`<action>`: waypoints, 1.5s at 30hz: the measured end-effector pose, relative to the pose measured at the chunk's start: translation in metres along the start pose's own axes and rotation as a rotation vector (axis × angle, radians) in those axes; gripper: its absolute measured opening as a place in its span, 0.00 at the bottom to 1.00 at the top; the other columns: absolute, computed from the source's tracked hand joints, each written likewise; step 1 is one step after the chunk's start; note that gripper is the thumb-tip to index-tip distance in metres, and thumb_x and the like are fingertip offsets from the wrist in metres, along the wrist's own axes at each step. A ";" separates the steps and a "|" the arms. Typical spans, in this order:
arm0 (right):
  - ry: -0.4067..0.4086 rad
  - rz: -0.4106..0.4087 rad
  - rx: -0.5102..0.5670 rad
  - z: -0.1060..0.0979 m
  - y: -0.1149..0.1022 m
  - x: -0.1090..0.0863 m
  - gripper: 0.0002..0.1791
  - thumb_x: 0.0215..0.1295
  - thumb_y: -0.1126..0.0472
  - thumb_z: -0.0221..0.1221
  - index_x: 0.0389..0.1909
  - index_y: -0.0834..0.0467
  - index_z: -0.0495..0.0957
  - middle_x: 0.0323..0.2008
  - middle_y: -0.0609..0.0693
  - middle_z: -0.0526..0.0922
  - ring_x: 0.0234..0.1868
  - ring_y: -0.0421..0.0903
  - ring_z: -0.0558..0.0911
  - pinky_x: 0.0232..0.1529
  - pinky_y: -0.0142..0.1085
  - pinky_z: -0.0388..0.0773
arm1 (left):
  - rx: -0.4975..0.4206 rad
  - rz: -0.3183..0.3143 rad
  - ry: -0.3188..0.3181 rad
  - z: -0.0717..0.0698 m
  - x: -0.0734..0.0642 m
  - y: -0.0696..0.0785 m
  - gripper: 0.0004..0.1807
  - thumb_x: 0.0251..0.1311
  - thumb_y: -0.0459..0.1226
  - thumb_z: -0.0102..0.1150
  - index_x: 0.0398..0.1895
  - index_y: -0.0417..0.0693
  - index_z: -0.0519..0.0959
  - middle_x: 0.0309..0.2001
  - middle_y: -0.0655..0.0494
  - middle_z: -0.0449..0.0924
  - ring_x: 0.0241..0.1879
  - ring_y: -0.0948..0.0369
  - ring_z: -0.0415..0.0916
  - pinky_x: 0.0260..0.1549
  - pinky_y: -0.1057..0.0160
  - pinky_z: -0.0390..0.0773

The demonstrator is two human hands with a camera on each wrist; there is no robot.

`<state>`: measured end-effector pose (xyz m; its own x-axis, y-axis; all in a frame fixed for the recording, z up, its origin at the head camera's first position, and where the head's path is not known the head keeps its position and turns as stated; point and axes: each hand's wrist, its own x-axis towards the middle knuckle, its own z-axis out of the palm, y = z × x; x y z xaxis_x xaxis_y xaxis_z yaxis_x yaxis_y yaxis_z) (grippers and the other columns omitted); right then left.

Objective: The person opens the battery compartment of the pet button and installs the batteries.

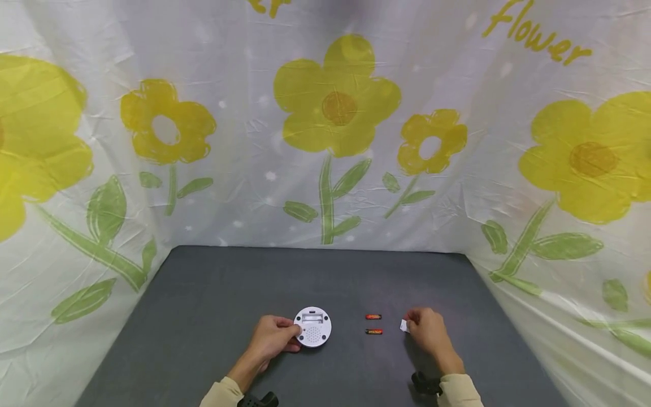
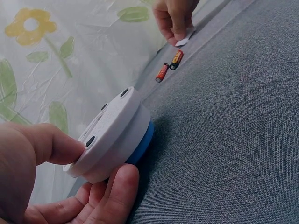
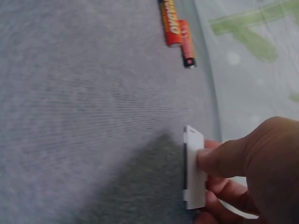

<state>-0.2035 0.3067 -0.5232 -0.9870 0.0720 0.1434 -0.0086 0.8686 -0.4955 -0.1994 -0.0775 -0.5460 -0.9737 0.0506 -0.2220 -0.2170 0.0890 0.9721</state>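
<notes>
Pinching the edge of a round white device [image 1: 312, 328], the left grip [image 1: 274, 337] is clamped with its thumb on the upper face near the rim and its fingers against the side below. The device sits just to the right of this grip, its face with small holes turned up and its battery compartment [image 1: 312, 318] uncovered; a blue part [image 2: 144, 142] shows at its underside, toward the grey table [image 1: 229, 282]. Well apart, the right grip [image 1: 429, 330] is clamped, thumb against fingers, on a small white cover [image 1: 404, 326], which juts out to the left of its fingertips. Between the two grips, closer to the right one, a red-and-black battery [image 1: 373, 317] and a second battery [image 1: 373, 332] lie side by side on the table, a gap between them. Beyond both grips hangs a white curtain [image 1: 229, 198] with yellow flowers.
</notes>
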 end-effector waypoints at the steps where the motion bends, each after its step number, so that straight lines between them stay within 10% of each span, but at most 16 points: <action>1: 0.010 -0.002 -0.008 0.002 0.001 0.000 0.06 0.63 0.71 0.66 0.30 0.58 0.87 0.28 0.47 0.87 0.29 0.43 0.77 0.30 0.39 0.75 | -0.002 -0.001 -0.002 0.000 0.000 -0.001 0.15 0.60 0.28 0.67 0.47 0.24 0.83 0.35 0.44 0.89 0.25 0.59 0.88 0.28 0.61 0.93; 12: 0.120 -0.120 -0.076 0.003 -0.012 0.001 0.06 0.61 0.71 0.67 0.35 0.59 0.89 0.32 0.50 0.85 0.34 0.46 0.81 0.36 0.46 0.81 | 0.002 0.016 0.012 0.002 -0.002 0.001 0.14 0.58 0.27 0.66 0.46 0.25 0.84 0.33 0.46 0.89 0.24 0.60 0.87 0.27 0.61 0.92; 22: 0.062 -0.312 -0.047 0.016 -0.035 0.012 0.10 0.56 0.74 0.75 0.37 0.59 0.90 0.35 0.50 0.87 0.37 0.48 0.85 0.40 0.45 0.86 | -0.002 0.005 0.008 0.002 -0.002 0.001 0.14 0.58 0.28 0.66 0.45 0.26 0.84 0.33 0.46 0.89 0.25 0.60 0.88 0.27 0.61 0.92; 45: 0.004 -0.349 -0.039 0.035 -0.061 0.016 0.06 0.63 0.67 0.75 0.33 0.53 0.91 0.29 0.42 0.83 0.32 0.39 0.79 0.33 0.36 0.79 | -0.009 -0.013 0.010 0.001 -0.002 0.002 0.12 0.59 0.30 0.68 0.43 0.28 0.85 0.32 0.47 0.89 0.26 0.60 0.88 0.27 0.62 0.92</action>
<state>-0.2242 0.2378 -0.5209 -0.9249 -0.2311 0.3019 -0.3396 0.8592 -0.3827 -0.1978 -0.0765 -0.5432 -0.9714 0.0395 -0.2339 -0.2302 0.0811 0.9697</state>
